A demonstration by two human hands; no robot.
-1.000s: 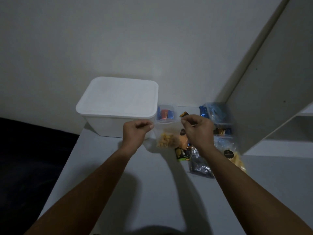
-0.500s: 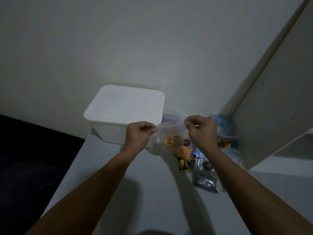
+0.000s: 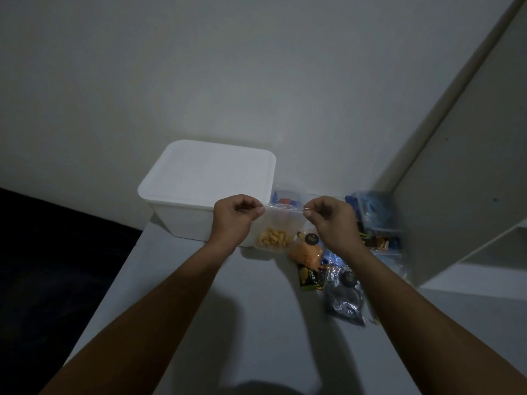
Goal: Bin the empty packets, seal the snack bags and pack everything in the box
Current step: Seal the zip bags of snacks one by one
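- Two hands pinch the bag top: left hand and right hand at opposite corners.
- Seal strip runs level between them; the bag hangs before the box, above the table.

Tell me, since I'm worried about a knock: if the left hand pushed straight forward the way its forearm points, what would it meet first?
Most likely the white lidded box: the left hand, pinching the clear snack bag, sits in front of its near wall. Depth is unclear.
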